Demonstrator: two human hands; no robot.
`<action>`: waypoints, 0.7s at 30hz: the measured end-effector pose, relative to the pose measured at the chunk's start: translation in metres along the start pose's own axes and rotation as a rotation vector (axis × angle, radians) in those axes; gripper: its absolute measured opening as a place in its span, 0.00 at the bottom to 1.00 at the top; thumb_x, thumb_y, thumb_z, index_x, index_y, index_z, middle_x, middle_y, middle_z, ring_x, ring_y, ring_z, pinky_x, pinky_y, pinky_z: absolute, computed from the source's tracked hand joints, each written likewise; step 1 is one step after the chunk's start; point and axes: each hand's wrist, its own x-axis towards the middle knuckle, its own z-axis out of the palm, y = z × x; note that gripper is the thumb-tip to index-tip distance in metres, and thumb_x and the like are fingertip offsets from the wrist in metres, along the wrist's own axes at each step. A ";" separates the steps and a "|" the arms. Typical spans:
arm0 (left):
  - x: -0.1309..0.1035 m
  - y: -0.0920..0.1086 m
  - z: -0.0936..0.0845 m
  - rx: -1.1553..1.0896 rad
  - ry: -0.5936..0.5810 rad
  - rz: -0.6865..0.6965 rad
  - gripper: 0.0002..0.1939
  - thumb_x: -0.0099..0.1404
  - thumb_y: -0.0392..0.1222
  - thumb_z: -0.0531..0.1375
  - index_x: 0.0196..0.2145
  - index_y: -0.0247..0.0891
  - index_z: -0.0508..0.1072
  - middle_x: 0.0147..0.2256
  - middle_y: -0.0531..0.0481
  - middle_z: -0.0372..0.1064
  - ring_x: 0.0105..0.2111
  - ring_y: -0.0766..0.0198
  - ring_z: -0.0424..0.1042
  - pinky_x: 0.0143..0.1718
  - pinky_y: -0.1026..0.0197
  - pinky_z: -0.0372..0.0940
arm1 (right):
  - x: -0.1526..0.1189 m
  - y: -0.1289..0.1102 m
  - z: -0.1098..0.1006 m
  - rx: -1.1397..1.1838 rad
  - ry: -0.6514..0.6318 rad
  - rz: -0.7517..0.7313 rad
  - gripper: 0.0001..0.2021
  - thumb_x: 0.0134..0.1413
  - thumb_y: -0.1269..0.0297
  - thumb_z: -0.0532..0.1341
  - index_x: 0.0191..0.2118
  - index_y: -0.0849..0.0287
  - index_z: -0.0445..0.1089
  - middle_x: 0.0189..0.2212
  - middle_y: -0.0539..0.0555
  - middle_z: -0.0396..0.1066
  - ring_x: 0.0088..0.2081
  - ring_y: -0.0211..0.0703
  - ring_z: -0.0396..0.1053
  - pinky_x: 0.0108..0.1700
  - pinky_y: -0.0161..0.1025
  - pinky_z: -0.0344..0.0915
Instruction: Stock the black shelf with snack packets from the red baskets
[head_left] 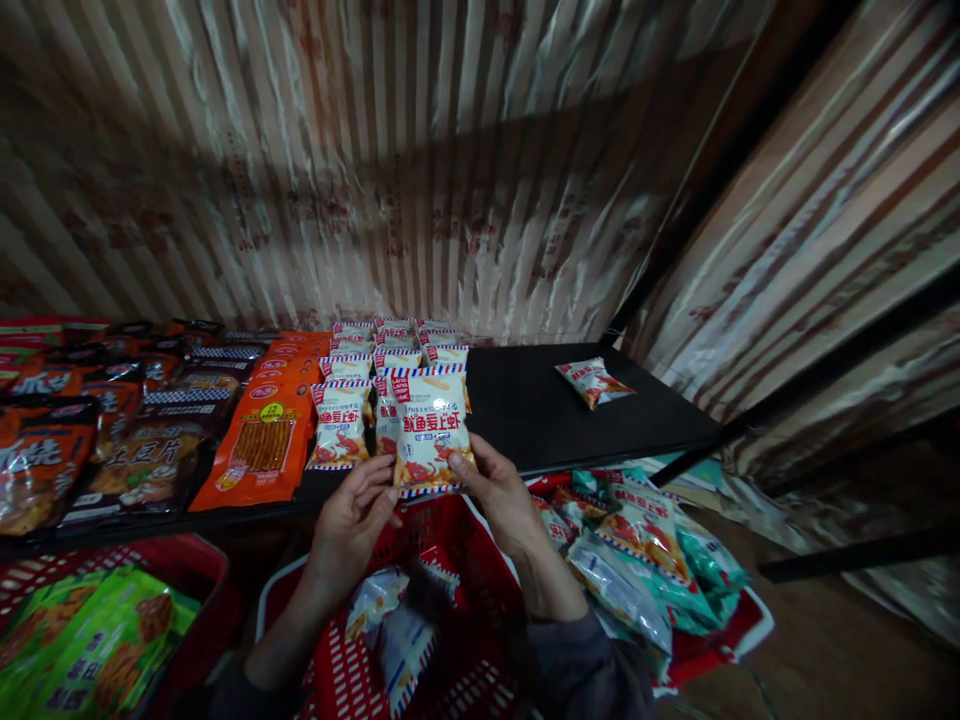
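Gripping red-lettered white plastic pkt [431, 400], your L hand [346, 522] & R hand [510, 495] cld drop it below flat black shelf [517, 405] if grip slips.

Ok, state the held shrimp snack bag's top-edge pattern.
Top edge: red, white, blue stripes; head view.

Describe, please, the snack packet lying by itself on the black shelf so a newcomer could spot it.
Find the black shelf before the striped backdrop. Toward its right end lies a white-and-red snack packet. Unlike the matching packets grouped in rows, it lies alone.
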 end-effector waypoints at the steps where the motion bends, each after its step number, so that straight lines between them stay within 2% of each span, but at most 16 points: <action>1: -0.001 -0.005 0.006 -0.009 -0.014 0.008 0.25 0.48 0.48 0.64 0.43 0.34 0.66 0.41 0.41 0.70 0.38 0.56 0.73 0.28 0.61 0.69 | 0.001 -0.002 -0.007 -0.014 0.013 -0.010 0.22 0.44 0.54 0.67 0.45 0.56 0.71 0.41 0.53 0.75 0.40 0.48 0.71 0.44 0.44 0.66; 6: -0.002 -0.031 0.049 -0.038 -0.055 0.069 0.23 0.56 0.46 0.59 0.49 0.35 0.63 0.47 0.38 0.66 0.45 0.54 0.71 0.33 0.60 0.71 | 0.008 -0.007 -0.044 -0.070 0.160 -0.058 0.22 0.42 0.53 0.67 0.45 0.55 0.71 0.41 0.54 0.75 0.42 0.49 0.70 0.41 0.42 0.67; 11: 0.013 -0.047 0.091 0.021 -0.026 0.082 0.23 0.59 0.38 0.55 0.53 0.36 0.60 0.44 0.39 0.69 0.39 0.59 0.74 0.35 0.59 0.71 | 0.017 0.003 -0.070 -0.064 0.261 -0.036 0.24 0.39 0.52 0.68 0.44 0.53 0.70 0.42 0.54 0.74 0.39 0.48 0.71 0.36 0.40 0.67; 15: 0.032 -0.054 0.104 0.045 0.027 0.152 0.22 0.57 0.32 0.55 0.51 0.37 0.62 0.50 0.39 0.66 0.46 0.58 0.71 0.38 0.60 0.70 | 0.031 0.015 -0.079 -0.066 0.251 -0.035 0.22 0.36 0.54 0.68 0.41 0.55 0.71 0.39 0.53 0.75 0.37 0.46 0.70 0.36 0.40 0.66; 18: 0.044 -0.058 0.109 0.124 0.070 0.179 0.23 0.56 0.29 0.55 0.50 0.37 0.62 0.49 0.40 0.67 0.45 0.60 0.72 0.41 0.60 0.69 | 0.045 0.022 -0.082 -0.074 0.248 -0.045 0.20 0.37 0.55 0.68 0.39 0.56 0.71 0.37 0.52 0.75 0.36 0.43 0.70 0.36 0.38 0.64; 21: 0.053 -0.058 0.113 0.196 0.078 0.208 0.24 0.56 0.29 0.54 0.52 0.36 0.61 0.49 0.39 0.65 0.45 0.60 0.71 0.41 0.60 0.69 | 0.059 0.025 -0.085 -0.090 0.239 -0.046 0.19 0.38 0.56 0.67 0.39 0.56 0.71 0.35 0.51 0.75 0.34 0.41 0.69 0.36 0.37 0.63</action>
